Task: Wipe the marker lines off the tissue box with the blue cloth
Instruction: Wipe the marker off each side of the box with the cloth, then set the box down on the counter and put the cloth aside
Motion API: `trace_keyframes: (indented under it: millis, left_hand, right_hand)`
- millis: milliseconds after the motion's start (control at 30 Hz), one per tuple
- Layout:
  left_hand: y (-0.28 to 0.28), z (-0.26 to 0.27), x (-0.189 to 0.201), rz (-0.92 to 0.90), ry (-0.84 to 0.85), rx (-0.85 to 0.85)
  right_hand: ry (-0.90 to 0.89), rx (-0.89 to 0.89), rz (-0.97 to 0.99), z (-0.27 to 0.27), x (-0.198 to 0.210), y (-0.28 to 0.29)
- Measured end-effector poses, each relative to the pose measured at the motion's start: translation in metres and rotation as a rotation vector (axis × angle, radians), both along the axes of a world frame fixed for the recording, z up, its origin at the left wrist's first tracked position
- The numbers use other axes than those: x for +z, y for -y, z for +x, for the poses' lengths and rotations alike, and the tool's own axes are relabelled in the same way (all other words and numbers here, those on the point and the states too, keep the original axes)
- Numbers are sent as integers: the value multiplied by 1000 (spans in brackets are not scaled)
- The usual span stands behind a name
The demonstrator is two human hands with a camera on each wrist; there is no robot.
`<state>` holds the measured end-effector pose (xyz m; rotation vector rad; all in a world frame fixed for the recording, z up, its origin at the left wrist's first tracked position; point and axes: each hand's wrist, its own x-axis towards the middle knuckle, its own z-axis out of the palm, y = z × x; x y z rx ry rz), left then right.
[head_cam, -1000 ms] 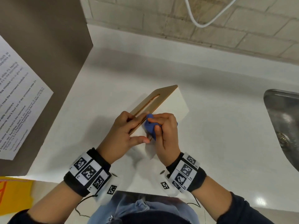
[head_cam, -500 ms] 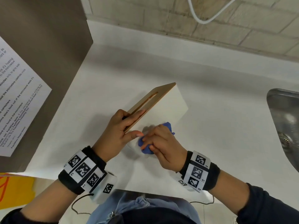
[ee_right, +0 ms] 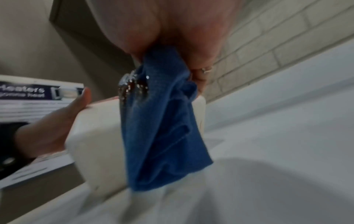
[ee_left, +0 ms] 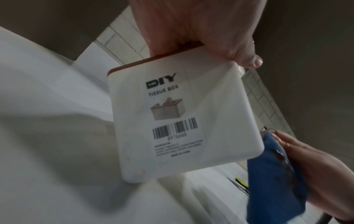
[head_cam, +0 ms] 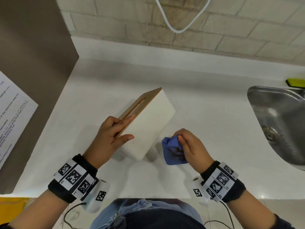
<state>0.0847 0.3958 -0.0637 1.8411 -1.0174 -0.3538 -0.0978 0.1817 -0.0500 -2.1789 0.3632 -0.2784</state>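
Observation:
A white tissue box (head_cam: 146,123) with a wooden slotted lid lies tipped on its side on the white counter. My left hand (head_cam: 113,134) grips its near end, fingers on the lid, thumb on the white face. The box's face toward me shows no marker lines. In the left wrist view the end panel of the tissue box (ee_left: 182,115) carries a DIY label and barcode. My right hand (head_cam: 189,144) pinches the bunched blue cloth (head_cam: 173,151), which has dark stains, just right of the box and off it. From the right wrist the blue cloth (ee_right: 162,128) hangs before the tissue box (ee_right: 95,136).
A steel sink (head_cam: 280,123) is set into the counter at the right, with a yellow-green item (head_cam: 295,82) behind it. A grey-brown panel (head_cam: 33,63) with a printed sheet (head_cam: 13,121) stands at the left. A tiled wall and white cable (head_cam: 179,22) are behind.
My right hand has drawn the blue cloth off the box's face to the counter at its right. The left hand keeps hold of the box, whose white face now shows fully.

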Motion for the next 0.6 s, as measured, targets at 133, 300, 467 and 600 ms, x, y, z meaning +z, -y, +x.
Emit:
trace_keyframes:
  millis: [133, 300, 467, 600]
  left_hand:
    - [6, -8, 2, 43, 87, -42]
    - [24, -32, 13, 170, 221, -82]
    - [55, -73, 13, 320, 442, -147]
    - [70, -93, 3, 380, 428, -154]
  right_hand:
    - [124, -208, 104, 0, 12, 1]
    - [206, -405, 220, -5, 16, 6]
    - [80, -771, 256, -35, -6, 53]
    - [-154, -997, 171, -96, -29, 129]
